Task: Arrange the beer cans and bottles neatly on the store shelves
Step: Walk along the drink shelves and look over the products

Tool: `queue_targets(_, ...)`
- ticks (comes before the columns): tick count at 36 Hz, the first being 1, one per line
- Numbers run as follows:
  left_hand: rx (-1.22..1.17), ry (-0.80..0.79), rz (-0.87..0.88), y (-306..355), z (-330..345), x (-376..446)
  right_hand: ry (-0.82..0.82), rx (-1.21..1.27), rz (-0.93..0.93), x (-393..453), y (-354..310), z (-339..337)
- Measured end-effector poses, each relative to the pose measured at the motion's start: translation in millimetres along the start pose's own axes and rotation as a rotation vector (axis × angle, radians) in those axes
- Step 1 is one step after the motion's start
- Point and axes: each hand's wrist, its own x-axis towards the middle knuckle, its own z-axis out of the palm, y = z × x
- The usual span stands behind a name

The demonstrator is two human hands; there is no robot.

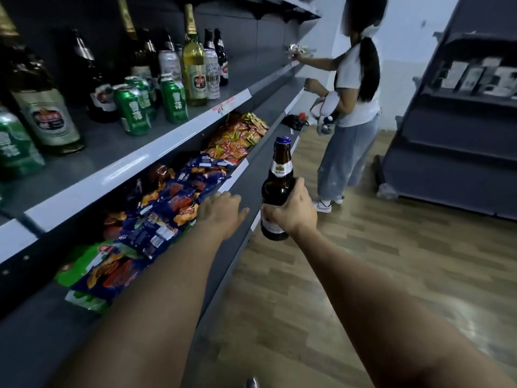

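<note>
On the grey metal beer shelf (117,161), stock is partly placed: tall green glass bottles with gold foil necks (193,60), dark brown glass bottles (95,79), green aluminium cans (133,109) and silver cans (211,72) are stood upright, but in loose, uneven groups, not in rows. Much of the shelf's front and far end is seen bare. Arrangement is judged well short of finished; straightening and further filling are left.

Below and in front of that shelf, one brown glass beer bottle with a blue cap and white label (278,177) is held upright in the air, not yet shelved. The right hand (291,211) is clamped around its lower body, fingers curled about the glass. The left hand (221,211) is held apart from the bottle, fingers extended and relaxed, and nothing is gripped by it; it hovers near the lower shelf's edge, above the coloured foil snack packets (167,203). Contact with that edge cannot be confirmed.
</note>
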Motion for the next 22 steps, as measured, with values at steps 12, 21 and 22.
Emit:
queue_targets(12, 0.008, 0.062, -0.053, -11, -8, 187, -0.017, 0.026, 0.009, 185, 1, 15)
queue_targets(21, 0.054, 0.078, -0.037, 4, -2, 299, -0.026, 0.07, -0.038, 304, 18, 24)
queue_targets(22, 0.057, 0.083, -0.049, 7, -3, 312, -0.035, 0.071, -0.045, 319, 20, 24)
